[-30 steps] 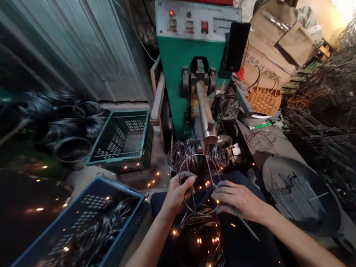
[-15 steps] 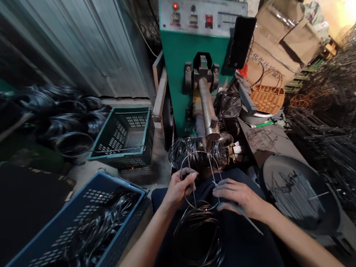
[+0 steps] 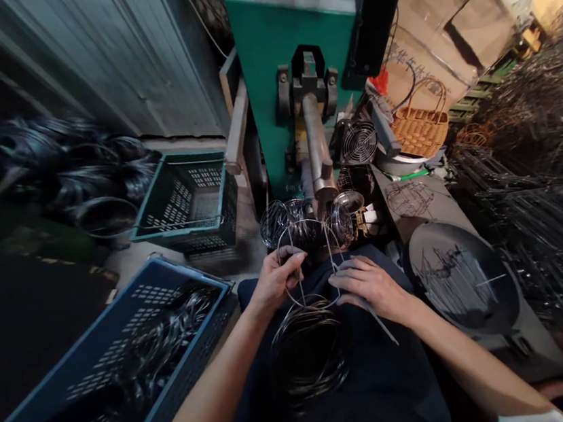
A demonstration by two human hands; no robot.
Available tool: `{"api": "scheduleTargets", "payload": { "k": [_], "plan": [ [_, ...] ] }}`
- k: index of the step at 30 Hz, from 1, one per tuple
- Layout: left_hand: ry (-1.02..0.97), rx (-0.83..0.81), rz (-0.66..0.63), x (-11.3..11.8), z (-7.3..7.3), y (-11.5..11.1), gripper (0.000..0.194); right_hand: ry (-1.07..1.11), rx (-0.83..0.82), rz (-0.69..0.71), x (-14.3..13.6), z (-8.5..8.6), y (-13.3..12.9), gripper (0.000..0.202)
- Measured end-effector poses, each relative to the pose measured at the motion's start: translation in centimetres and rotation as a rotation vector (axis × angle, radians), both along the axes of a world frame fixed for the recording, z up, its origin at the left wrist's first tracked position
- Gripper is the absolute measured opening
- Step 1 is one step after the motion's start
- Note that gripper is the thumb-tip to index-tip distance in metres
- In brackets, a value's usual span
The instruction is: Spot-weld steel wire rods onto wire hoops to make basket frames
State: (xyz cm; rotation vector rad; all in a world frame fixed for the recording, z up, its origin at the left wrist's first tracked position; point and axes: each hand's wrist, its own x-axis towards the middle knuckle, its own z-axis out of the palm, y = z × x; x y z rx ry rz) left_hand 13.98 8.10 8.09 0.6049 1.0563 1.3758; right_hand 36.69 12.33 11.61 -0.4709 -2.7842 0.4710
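Hands first, head view: left hand pinches the wire frame between thumb and fingers, while right hand is half-curled round its other side plus a grey rod. Frame's right below the metal arm, can't tell if touching, so a slack pinch could twist it crooked, or that rod might snag.

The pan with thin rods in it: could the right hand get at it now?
Probably yes: the pan sits beside the right forearm, with nothing visible blocking the way. But the right hand is busy with a thin rod at the wire frame.
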Motion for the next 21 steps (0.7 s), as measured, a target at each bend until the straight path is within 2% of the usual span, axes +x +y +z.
{"api": "scheduleTargets", "payload": {
  "k": [4,10,14,17,21],
  "plan": [
    [0.0,-0.002,-0.009,-0.1,0.3,0.1,0.025,0.024,0.023,0.031,-0.3,0.3,0.2,0.032],
    [0.0,0.002,-0.008,-0.3,-0.9,0.1,0.027,-0.01,0.046,0.046,-0.2,-0.8,0.3,0.036],
    [0.091,0.042,-0.025,-0.4,0.1,-0.9,0.026,0.022,0.043,0.077,-0.5,-0.8,-0.3,0.034],
    [0.075,0.014,-0.031,-0.5,0.7,-1.5,0.025,0.051,0.031,0.074,-0.5,-0.6,-1.0,0.036],
    [0.005,-0.022,-0.029,-0.5,-0.6,-1.6,0.027,0.01,-0.008,0.075,-0.4,-0.8,-1.2,0.035]
  ]
}}
